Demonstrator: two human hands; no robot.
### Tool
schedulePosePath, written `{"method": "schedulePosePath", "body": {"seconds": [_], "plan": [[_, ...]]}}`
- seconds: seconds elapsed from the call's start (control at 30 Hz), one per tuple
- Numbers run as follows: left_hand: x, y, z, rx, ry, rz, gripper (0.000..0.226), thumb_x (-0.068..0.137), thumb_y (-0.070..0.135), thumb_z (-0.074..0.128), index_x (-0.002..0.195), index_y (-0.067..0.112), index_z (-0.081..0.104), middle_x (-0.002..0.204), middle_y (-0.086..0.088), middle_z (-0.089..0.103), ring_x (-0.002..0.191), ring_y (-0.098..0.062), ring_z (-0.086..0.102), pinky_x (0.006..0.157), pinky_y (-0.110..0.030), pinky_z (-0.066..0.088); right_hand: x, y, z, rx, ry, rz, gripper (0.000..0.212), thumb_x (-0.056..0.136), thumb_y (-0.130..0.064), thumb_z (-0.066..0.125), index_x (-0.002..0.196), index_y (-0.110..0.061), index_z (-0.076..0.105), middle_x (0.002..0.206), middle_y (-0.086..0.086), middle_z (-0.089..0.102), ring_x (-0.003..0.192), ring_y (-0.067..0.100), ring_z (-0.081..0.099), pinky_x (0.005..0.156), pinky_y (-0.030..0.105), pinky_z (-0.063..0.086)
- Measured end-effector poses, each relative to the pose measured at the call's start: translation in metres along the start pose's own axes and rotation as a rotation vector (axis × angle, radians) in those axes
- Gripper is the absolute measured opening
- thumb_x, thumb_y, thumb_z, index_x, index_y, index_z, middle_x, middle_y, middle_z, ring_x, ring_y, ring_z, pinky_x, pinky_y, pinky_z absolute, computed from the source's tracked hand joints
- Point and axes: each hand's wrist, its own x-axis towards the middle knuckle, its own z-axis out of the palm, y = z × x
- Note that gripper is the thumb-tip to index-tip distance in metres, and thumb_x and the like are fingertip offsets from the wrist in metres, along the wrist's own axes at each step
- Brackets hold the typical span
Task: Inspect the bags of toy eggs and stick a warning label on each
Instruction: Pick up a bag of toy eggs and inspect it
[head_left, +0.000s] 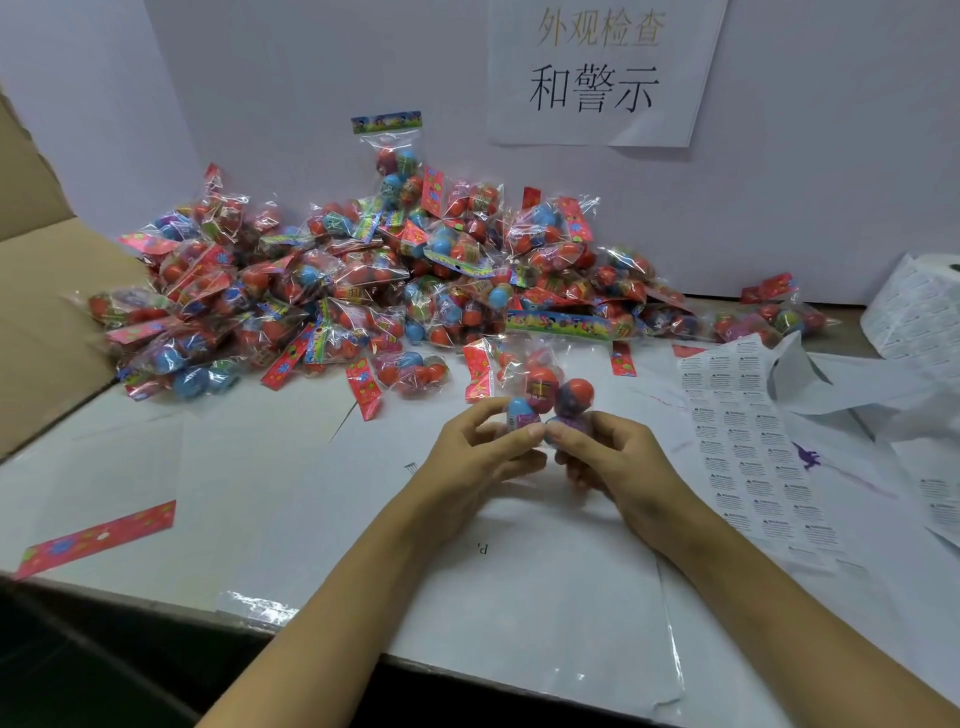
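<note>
Both forearms come in over the desk's (249, 467) near edge, so that's nearest me. Left hand (480, 457) and right hand (605, 457) meet mid-desk w/ fingers curled round one bag of eggs (540, 387), pinching its lower end, bag upright, red header tilted to the left. No label on it that I can see; looks like the inspection step to me.

Risks, as I judge them: slick film, round eggs, so the bag could slip or roll out of that fingertip pinch. Letting go w/ the right to fetch a label leaves one hand holding it. A label could crease on the crinkled film.

Around, big to small: cardboard box (47, 291) at the desk's left edge; pile of bags (337, 280) along the far edge, just behind the held one, easy to knock; label sheet (748, 441) near the right edge, close to the right hand, peeled backing paper (852, 384) just beyond it; label roll (914, 312) at the far right corner; loose red header strip (98, 538) near left.
</note>
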Motion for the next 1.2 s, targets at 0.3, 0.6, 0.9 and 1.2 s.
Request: {"method": "schedulePosePath", "body": {"seconds": [0.3, 0.6, 0.9, 1.2], "plan": [[0.0, 0.001, 0.0, -0.024, -0.028, 0.014, 0.043, 0.083, 0.017, 0.079, 0.123, 0.006, 0.067, 0.104, -0.023, 0.075, 0.093, -0.036, 0.075, 0.081, -0.032, 0.061, 0.0, -0.004, -0.001, 0.02, -0.065, 0.045, 0.054, 0.062, -0.058, 0.082, 0.083, -0.009, 0.073, 0.069, 0.005, 0.066, 0.059, 0.016, 0.057, 0.054, 0.024, 0.048], [-0.001, 0.0, 0.001, 0.094, -0.016, 0.09, 0.042, 0.081, 0.019, 0.08, 0.117, 0.002, 0.068, 0.094, -0.024, 0.076, 0.077, -0.03, 0.075, 0.071, -0.031, 0.061, -0.002, -0.005, -0.002, -0.045, -0.076, 0.024, 0.034, 0.077, -0.047, 0.079, 0.069, -0.015, 0.075, 0.055, 0.005, 0.056, 0.046, 0.013, 0.045, 0.044, 0.02, 0.038], [-0.002, 0.01, -0.007, 0.119, -0.068, 0.056, 0.048, 0.082, 0.015, 0.076, 0.122, -0.007, 0.063, 0.092, -0.027, 0.075, 0.08, -0.033, 0.077, 0.07, -0.029, 0.061, -0.002, -0.017, -0.017, 0.056, -0.252, 0.081, 0.032, 0.073, -0.038, 0.076, 0.078, -0.006, 0.078, 0.064, 0.012, 0.065, 0.048, 0.017, 0.058, 0.044, 0.022, 0.047], [0.0, 0.008, -0.012, 0.05, -0.065, 0.035, 0.013, 0.099, 0.003, 0.06, 0.107, 0.0, 0.07, 0.099, -0.02, 0.077, 0.098, -0.036, 0.076, 0.077, -0.03, 0.062, -0.001, -0.024, -0.021, 0.059, -0.194, 0.122, 0.033, 0.079, -0.034, 0.07, 0.091, -0.004, 0.078, 0.081, 0.017, 0.074, 0.064, 0.023, 0.071, 0.048, 0.023, 0.052]]}}
